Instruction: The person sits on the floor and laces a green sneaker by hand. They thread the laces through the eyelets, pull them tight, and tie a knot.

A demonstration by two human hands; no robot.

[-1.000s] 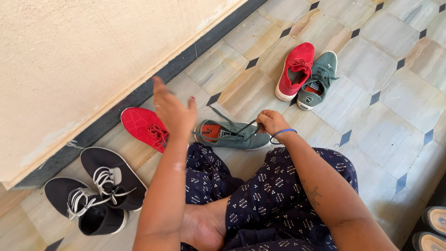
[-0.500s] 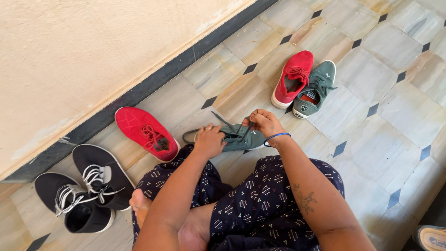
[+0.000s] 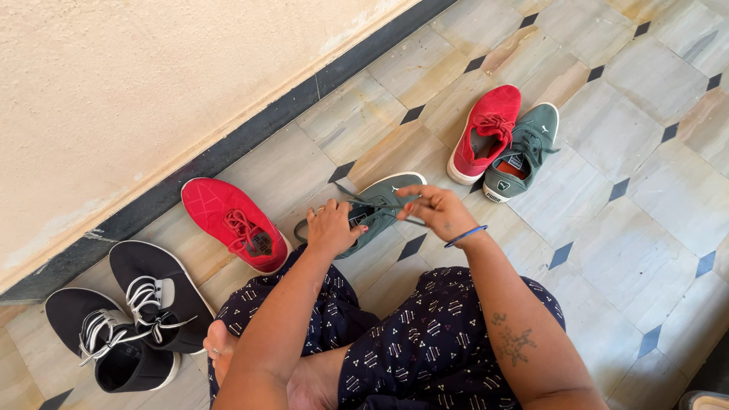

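now left hand (image 3: 331,226) down on green shoe (image 3: 383,199), right hand (image 3: 437,208) pulling lace (image 3: 364,200)

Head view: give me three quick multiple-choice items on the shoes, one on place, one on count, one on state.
1. Where is the green shoe being handled?
A. on the lap
B. on the floor before the knees
C. against the wall

2. How many shoes show?
A. four
B. five
C. six

3. The black pair's laces are:
A. loose
B. tied in bows
C. missing

Key: 1 B, it lies on the tiles between the left hand and right hand; 2 C, two red, two green, two black; 3 A, white laces trail untied.
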